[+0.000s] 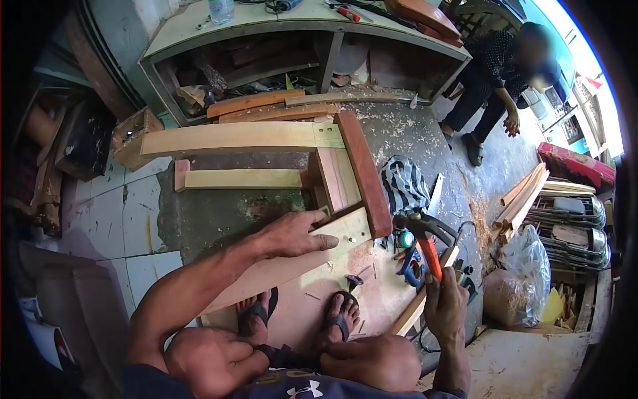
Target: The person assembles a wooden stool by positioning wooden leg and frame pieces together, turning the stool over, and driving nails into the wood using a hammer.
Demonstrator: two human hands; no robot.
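Observation:
My left hand (296, 236) grips the upper edge of a pale curved wooden board (266, 276), thumb along its face and fingers over the far side. Small nails or screws (352, 239) stand in the board's end, close to a reddish wooden bar (364, 176). That bar joins the board to another pale curved piece (229, 138) and a short crosspiece (339, 176). My right hand (446, 302) is closed around the orange handle of a claw hammer (432, 256). The hammer's dark head is raised right of the bar's near end.
A blue-handled tool (413, 266), a striped bag (404, 183) and a handsaw blade (436, 194) lie at right. Loose nails lie near my feet. A seated person (495, 73) is at the back right. A workbench (266, 28) stands behind; a plastic bag of shavings (518, 279) sits right.

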